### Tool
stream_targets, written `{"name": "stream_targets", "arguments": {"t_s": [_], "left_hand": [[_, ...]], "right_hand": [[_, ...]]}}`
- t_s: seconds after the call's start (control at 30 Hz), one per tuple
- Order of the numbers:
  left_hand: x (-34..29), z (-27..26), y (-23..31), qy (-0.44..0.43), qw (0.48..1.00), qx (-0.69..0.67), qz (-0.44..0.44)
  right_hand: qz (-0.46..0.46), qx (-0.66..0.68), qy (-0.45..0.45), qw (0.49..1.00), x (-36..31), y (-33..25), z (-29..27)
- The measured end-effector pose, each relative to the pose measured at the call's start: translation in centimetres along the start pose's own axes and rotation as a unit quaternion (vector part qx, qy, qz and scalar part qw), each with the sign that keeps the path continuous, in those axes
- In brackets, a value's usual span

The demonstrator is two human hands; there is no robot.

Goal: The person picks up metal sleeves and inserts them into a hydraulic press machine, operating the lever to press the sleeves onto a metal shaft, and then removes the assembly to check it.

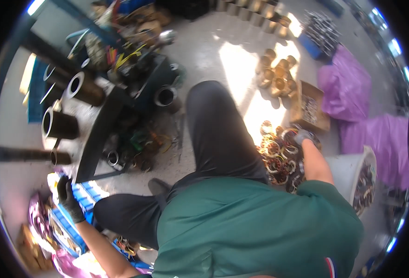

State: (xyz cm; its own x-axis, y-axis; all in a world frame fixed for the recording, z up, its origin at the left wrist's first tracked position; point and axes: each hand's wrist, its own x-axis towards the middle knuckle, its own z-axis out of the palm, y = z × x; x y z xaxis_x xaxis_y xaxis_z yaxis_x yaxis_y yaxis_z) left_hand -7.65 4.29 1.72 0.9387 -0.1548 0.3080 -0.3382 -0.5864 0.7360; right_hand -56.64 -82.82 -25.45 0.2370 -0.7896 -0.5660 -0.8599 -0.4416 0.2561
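Observation:
My left hand, in a dark glove, reaches out at the left beside the bench. Its fingers are stretched out and I see nothing held in them. Below it are blue crates. At the right my right hand, in a grey glove, rests at the upper edge of a pile of ring-shaped wound parts, copper and dark in colour. The fingers of that hand are mostly hidden, so what they hold, if anything, cannot be made out.
Metal tubes stand on the bench. A cardboard box of small parts and brass-coloured cylinders sit on the floor ahead. Purple sheeting and a white tub lie at the right.

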Motion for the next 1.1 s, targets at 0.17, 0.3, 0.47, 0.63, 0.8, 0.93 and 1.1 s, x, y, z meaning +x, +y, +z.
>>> {"name": "stream_targets", "arguments": {"t_s": [0.17, 0.3, 0.47, 0.63, 0.8, 0.93, 1.1], "left_hand": [[-10.5, -1.5, -6.1, 0.163, 0.960, -0.104, -0.204], [-20.6, 1.7, -6.3, 0.224, 0.950, 0.059, -0.211], [-39.6, 8.9, -16.4, 0.289, 0.857, 0.044, -0.424], [-49.8, 14.7, -16.6, 0.238, 0.771, 0.079, -0.585], [-50.6, 17.6, -18.0, 0.173, 0.747, 0.051, -0.640], [-48.6, 15.1, -18.3, 0.133, 0.758, 0.104, -0.630], [-44.2, 15.7, -20.2, 0.172, 0.775, 0.105, -0.599]], "right_hand": [[-0.055, -0.023, 0.095, 0.994, 5.9, -2.6, -0.5], [-0.102, -0.008, 0.081, 0.991, 9.5, -7.6, -4.7], [-0.170, -0.033, 0.046, 0.984, 11.8, -16.7, -11.4], [-0.238, -0.027, -0.018, 0.971, 14.0, -23.4, -17.6], [-0.394, 0.046, -0.146, 0.906, 17.1, -30.4, -27.4], [-0.688, -0.119, 0.003, 0.716, 9.7, -43.4, -28.8], [-0.765, -0.083, 0.057, 0.636, -23.7, -49.7, -32.1]]}}
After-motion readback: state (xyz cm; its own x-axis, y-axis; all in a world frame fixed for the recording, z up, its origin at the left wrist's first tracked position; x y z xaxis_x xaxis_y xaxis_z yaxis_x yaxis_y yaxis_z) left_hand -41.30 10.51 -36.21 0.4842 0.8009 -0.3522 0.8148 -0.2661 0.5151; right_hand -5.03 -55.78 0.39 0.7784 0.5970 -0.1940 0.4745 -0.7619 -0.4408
